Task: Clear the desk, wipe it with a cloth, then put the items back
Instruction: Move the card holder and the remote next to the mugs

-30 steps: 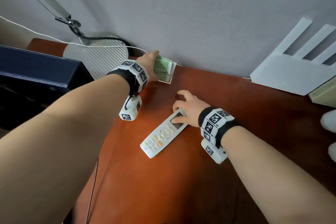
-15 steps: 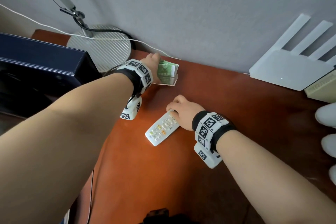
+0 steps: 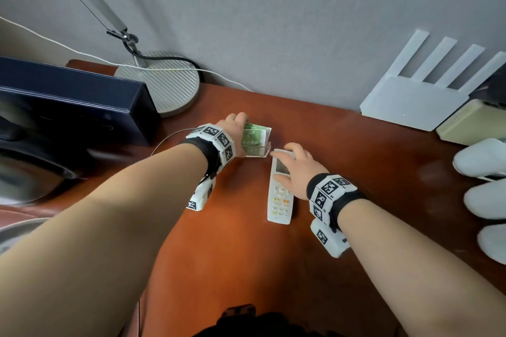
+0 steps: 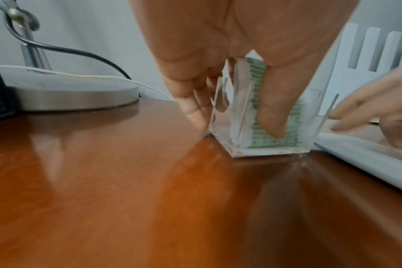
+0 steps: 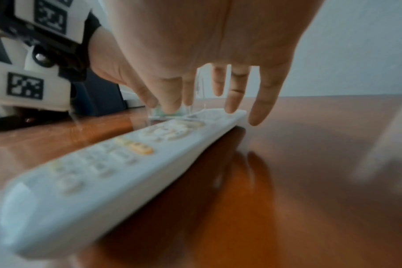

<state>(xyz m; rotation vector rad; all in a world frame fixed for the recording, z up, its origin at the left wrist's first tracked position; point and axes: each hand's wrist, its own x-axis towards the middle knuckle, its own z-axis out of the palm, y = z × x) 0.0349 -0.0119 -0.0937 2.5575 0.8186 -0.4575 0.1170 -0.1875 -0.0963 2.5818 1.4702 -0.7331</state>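
Note:
A clear acrylic holder (image 3: pixel 257 145) with green packets (image 4: pixel 294 134) stands on the red-brown desk (image 3: pixel 356 172). My left hand (image 3: pixel 239 130) grips it: in the left wrist view the left hand (image 4: pixel 234 125) has its thumb on the front face and its fingers on the left side. A white remote (image 3: pixel 280 205) lies lengthwise just right of the holder, its top end beside it. My right hand (image 3: pixel 298 169) rests on the remote's upper half with straight, spread fingers. In the right wrist view the fingertips (image 5: pixel 234 105) touch the far end of the remote (image 5: pixel 117 163).
A lamp base (image 3: pixel 167 82) with cables stands at the back left, beside a dark blue box (image 3: pixel 76 101). A white router (image 3: pixel 410 101) leans on the wall at the back right, with a cream box (image 3: pixel 471 123) and white rolled items (image 3: pixel 482 159) near the right edge.
The remote has turned from slanting to lengthwise under my right hand. My left hand has brought the holder away from the wall, so it now stands next to the remote's top end.

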